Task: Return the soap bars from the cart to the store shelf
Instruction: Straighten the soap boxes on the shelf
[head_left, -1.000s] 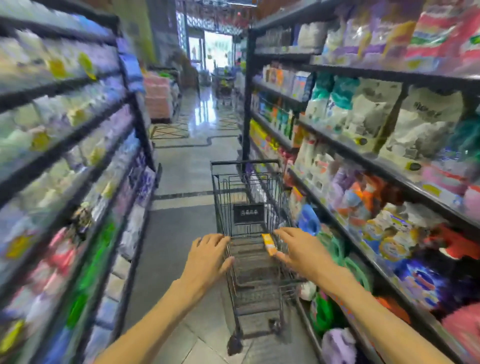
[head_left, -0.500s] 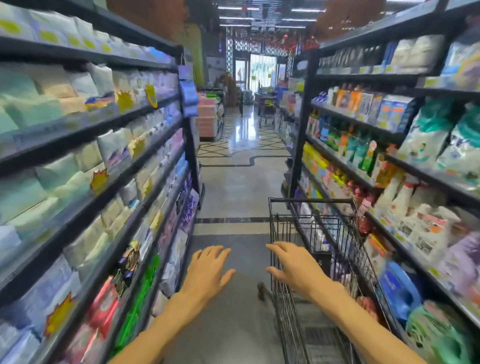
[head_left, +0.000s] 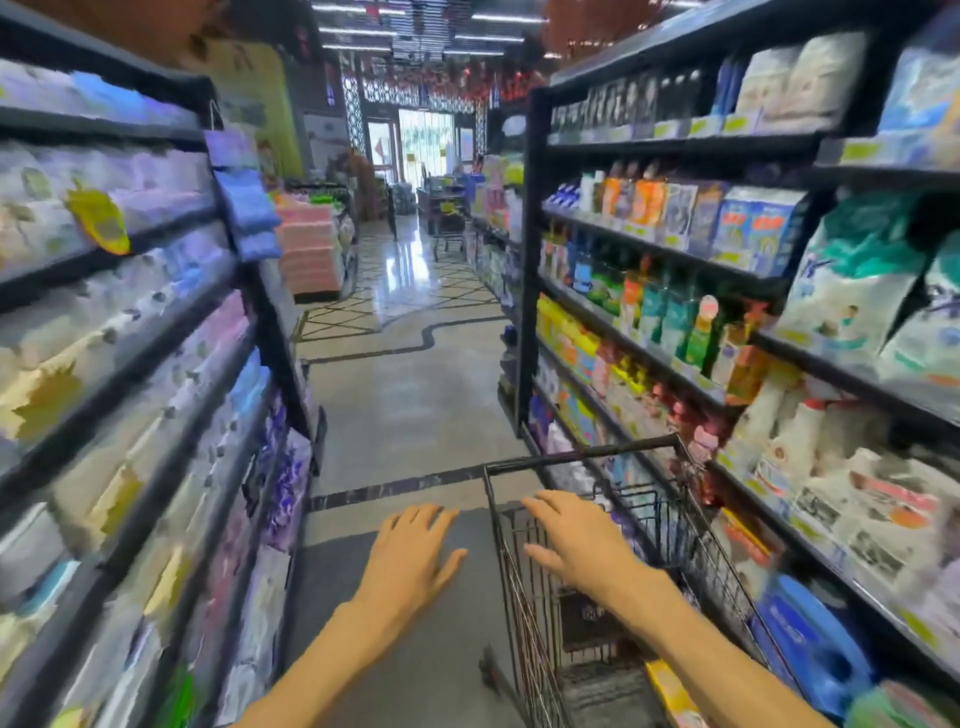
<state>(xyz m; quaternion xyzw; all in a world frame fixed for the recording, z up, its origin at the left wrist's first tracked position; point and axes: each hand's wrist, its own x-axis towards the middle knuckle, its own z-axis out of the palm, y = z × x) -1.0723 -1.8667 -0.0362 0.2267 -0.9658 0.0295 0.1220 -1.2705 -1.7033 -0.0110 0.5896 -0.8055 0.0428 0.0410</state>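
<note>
Soap bar in yellow wrapper (head_left: 670, 688) lies low in the black wire shopping cart (head_left: 524, 582), bottom right of view, blurred. Your left hand (head_left: 415, 553) hovers flat over the grey floor mat (head_left: 415, 649), fingers spread, holding nothing; your right hand (head_left: 576, 543) reaches over the cart's near rim, fingers straight, empty, beside the black right-hand store shelf (head_left: 530, 312).

Wire cart (head_left: 524, 582) upright beside right shelf (head_left: 649, 358); yellow soap bar (head_left: 670, 688) flat in basket.
</note>
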